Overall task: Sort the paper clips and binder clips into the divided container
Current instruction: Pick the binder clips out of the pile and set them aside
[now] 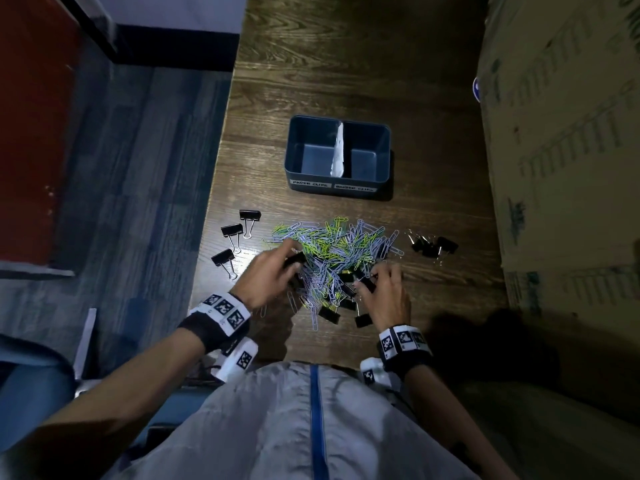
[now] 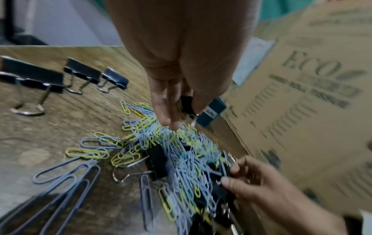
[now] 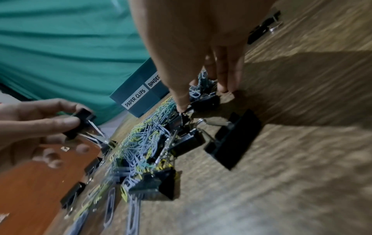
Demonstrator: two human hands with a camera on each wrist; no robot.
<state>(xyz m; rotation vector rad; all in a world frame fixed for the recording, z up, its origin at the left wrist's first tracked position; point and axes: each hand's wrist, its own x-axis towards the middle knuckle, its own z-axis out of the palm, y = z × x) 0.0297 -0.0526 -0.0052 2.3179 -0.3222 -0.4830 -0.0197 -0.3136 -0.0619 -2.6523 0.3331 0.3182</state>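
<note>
On the wooden counter (image 1: 346,81) a loose heap of paper clips (image 1: 332,251), pale blue and yellow-green, lies spread in front of the person, with black binder clips mixed into its near side. Beyond the heap stands the blue divided container (image 1: 337,190), split down the middle by a white paper divider (image 1: 338,150); its front wall carries two white labels, "PAPER CLIPS" on the left half and "BINDER CLIPS" on the right. Both compartments look bare in the head view.

The left hand (image 1: 268,278) is over the left edge of the heap, its thumb and fingers (image 3: 60,123) pinching a small black binder clip (image 3: 81,123) lifted clear of the counter, its wire handles pointing down toward the paper clips. The right hand (image 1: 386,296) is at the near right of the heap, its fingers (image 3: 229,76) bent down onto the counter and its thumb pressed against a black binder clip (image 3: 203,101) tangled with paper clips; it appears to pinch that clip, though blur hides the exact hold.

Three larger binder clips (image 1: 239,235) lie in a row to the left of the heap, apart from it. A small cluster of binder clips (image 1: 433,245) sits just right of the heap. A big cardboard box (image 1: 561,168) stands along the counter's right side.
</note>
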